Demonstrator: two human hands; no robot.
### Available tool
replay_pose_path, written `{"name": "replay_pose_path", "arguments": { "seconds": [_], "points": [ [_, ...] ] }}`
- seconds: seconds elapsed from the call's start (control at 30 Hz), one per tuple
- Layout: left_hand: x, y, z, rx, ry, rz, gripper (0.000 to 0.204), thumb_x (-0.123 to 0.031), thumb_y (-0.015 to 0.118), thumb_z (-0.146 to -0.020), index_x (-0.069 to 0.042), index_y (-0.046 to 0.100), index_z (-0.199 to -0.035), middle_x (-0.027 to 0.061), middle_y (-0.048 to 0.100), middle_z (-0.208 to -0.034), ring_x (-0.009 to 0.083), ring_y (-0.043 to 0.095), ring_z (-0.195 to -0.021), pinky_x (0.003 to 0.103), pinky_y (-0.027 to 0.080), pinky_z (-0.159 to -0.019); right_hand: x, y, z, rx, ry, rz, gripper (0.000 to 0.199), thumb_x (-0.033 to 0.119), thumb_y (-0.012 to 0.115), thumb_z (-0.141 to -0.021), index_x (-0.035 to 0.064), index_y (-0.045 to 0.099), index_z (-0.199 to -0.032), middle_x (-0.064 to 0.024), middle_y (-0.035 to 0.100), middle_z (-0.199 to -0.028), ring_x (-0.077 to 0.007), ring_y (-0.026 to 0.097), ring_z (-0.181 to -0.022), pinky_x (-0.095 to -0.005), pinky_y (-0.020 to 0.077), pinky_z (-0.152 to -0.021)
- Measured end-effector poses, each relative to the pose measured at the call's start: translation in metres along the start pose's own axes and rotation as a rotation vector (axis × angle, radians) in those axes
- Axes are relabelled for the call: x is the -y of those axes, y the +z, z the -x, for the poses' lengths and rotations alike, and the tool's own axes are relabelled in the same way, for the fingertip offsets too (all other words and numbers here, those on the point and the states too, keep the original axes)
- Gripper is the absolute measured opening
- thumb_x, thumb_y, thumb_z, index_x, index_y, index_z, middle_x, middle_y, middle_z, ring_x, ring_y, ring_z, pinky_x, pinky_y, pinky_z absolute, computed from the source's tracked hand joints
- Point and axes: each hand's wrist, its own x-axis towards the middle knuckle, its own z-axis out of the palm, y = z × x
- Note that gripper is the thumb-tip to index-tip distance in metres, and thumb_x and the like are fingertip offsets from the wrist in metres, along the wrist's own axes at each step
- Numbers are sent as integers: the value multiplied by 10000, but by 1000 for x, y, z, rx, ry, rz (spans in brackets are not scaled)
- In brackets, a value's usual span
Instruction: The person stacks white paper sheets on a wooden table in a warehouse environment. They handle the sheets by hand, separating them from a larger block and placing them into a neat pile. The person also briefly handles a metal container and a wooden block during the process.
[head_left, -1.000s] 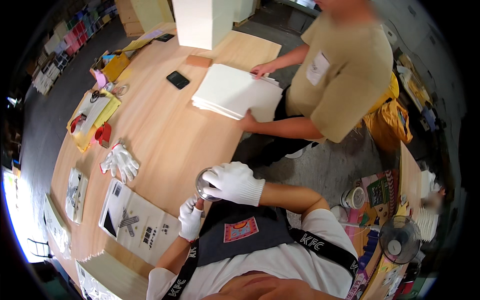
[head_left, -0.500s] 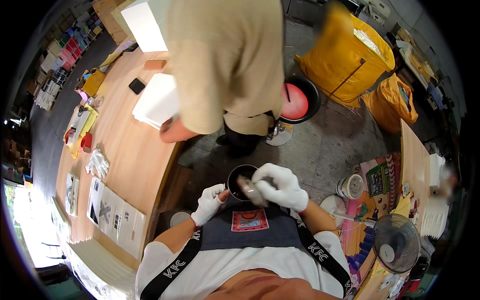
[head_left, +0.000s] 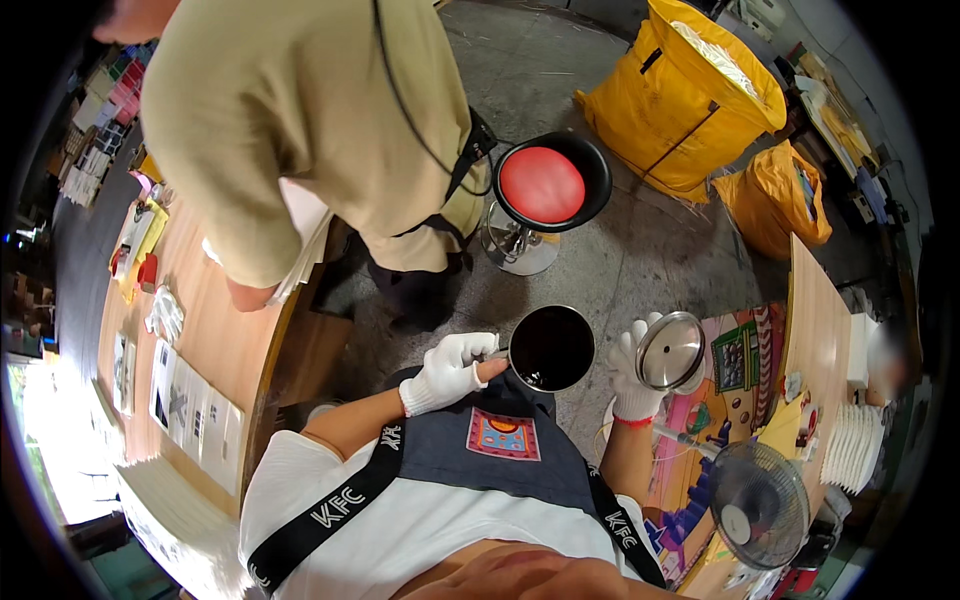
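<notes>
Since the earlier frames, both gloved hands are holding their items farther apart: the round shiny metal lid [head_left: 671,351], previously sitting at the pot's mouth, is now lifted clear to the right of the dark round metal pot [head_left: 551,347]. Left hand [head_left: 447,372], in a white knit glove, is closing its fingers around the pot's side handle and is keeping the open pot level above the dark blue apron [head_left: 497,440], just in front of the chest. Right hand [head_left: 632,372], also white-gloved, is gripping the lid from behind with fingers spread along its rim, tilting the polished face toward the camera; lid and pot are near but not touching. Beyond the pot, a second person in a tan shirt [head_left: 290,120] is leaning over the curved wooden table [head_left: 215,330], beside a red-cushioned black stool [head_left: 541,186].
</notes>
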Motion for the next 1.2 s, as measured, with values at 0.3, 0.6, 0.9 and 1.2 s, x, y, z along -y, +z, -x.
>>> {"name": "replay_pose_path", "arguments": {
  "seconds": [0.3,0.6,0.9,1.2],
  "points": [
    [-86,72,-51,-267,356,-241,392,-329,725,-913,-38,532,-733,61,463,-651,173,475,-559,320,363,-528,97,-92,-88,-17,349,49,508,485,541,-921,48,572,-1177,-118,577,-974,-250,501,-789,-359,424,-685],
    [-184,137,-53,-545,749,-373,357,-358,766,-855,-77,618,-693,67,557,-622,282,527,-504,388,350,-472,146,-147,-130,100,343,1123,546,498,492,-935,48,568,-1234,-171,597,-1087,-307,542,-865,-409,459,-740],
    [-207,189,-19,-824,940,-538,167,-225,840,-728,-131,724,-804,45,695,-781,246,625,-593,378,434,-512,132,-151,-146,73,530,935,521,459,490,-950,43,560,-1256,-166,601,-1089,-298,558,-871,-401,471,-745],
    [-254,157,3,-287,1184,-995,105,-186,716,-816,-160,660,-731,28,655,-773,193,470,-470,341,334,-418,109,-148,-152,107,613,878,498,419,488,-965,37,552,-1278,-161,605,-1091,-289,573,-877,-393,483,-749]
  ]
}}
